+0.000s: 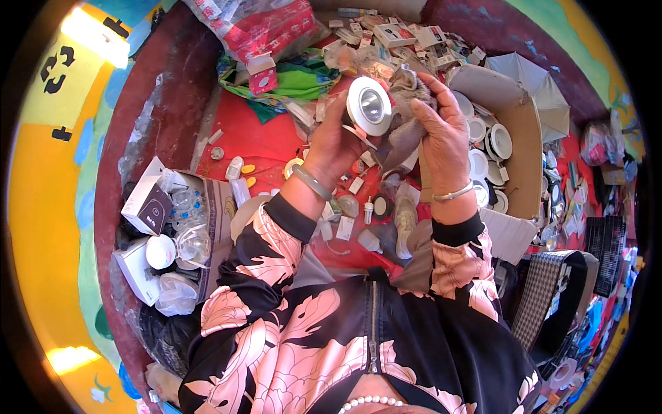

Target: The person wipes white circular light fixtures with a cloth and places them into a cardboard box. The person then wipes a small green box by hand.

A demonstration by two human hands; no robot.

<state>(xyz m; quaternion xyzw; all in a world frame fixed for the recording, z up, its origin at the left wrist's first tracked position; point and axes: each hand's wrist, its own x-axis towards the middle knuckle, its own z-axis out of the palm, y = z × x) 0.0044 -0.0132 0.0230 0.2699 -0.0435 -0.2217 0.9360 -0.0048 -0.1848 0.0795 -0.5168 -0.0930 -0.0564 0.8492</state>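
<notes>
My left hand is closed round a round white downlight with a shiny metallic reflector in its middle. The light is raised above the red cloth, its face turned up toward me. Just right of it, my right hand grips a crumpled grey-brown rag, which hangs down beside the light's rim. Whether the rag touches the light I cannot tell. The fingertips of my left hand are hidden behind the light.
On the right stands an open cardboard box holding several round white lights. At left, another carton contains plastic-wrapped items. Small boxes pile up at the far side. Loose bulbs and parts lie on the red cloth.
</notes>
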